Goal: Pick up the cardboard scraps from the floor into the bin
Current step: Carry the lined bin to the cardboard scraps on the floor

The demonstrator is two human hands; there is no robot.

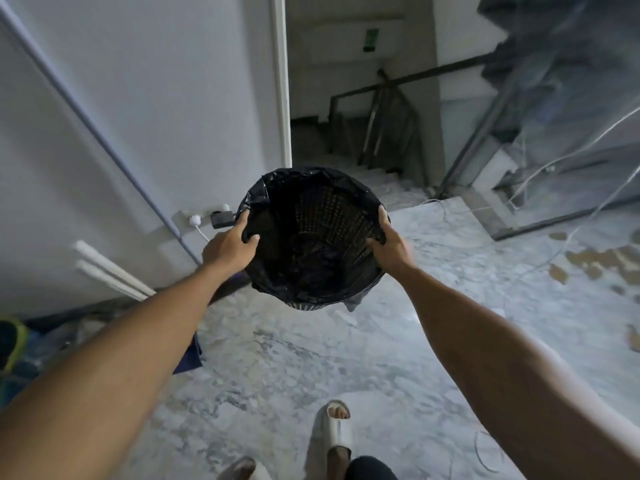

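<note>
I see my left hand (pixel 230 244) and right hand (pixel 389 245) gripping opposite rims of the round black perforated plastic bin (pixel 313 258), loosely lined with a crumpled black bag.

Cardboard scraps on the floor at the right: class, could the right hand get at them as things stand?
Probably not yet. The right hand and left hand both grip the bin rim, and the scraps lie well off to the right on the floor.
</note>
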